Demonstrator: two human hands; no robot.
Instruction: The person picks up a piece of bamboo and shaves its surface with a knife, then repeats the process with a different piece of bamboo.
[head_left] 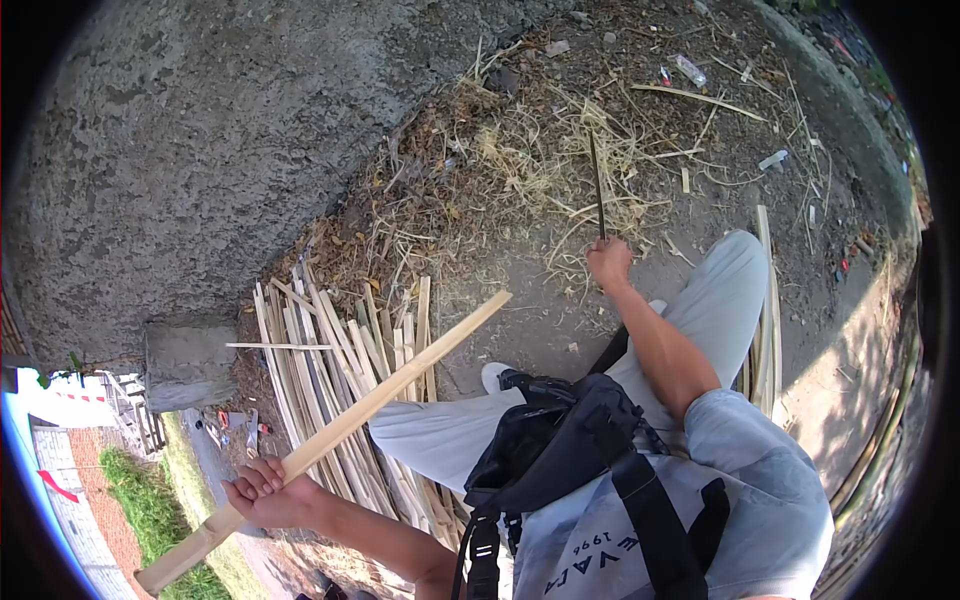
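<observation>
My left hand (262, 495) is wrapped round a long, flat bamboo strip (400, 380). The strip slants up to the right, its far end above the ground between my legs, its near end past my hand at the lower left. My right hand (608, 264), stretched forward beyond my knee, grips a long, thin dark blade (598, 180), probably a knife seen edge-on; its handle is hidden in my fist. The blade points away from me over pale shavings (530, 160) and stands apart from the bamboo strip.
A pile of split bamboo strips (320, 370) lies left of my legs, with more strips (765, 300) beside my right leg. A rough grey wall (220, 150) rises at upper left. A black bag (550, 440) hangs at my front. Plastic litter (690, 70) dots the ground.
</observation>
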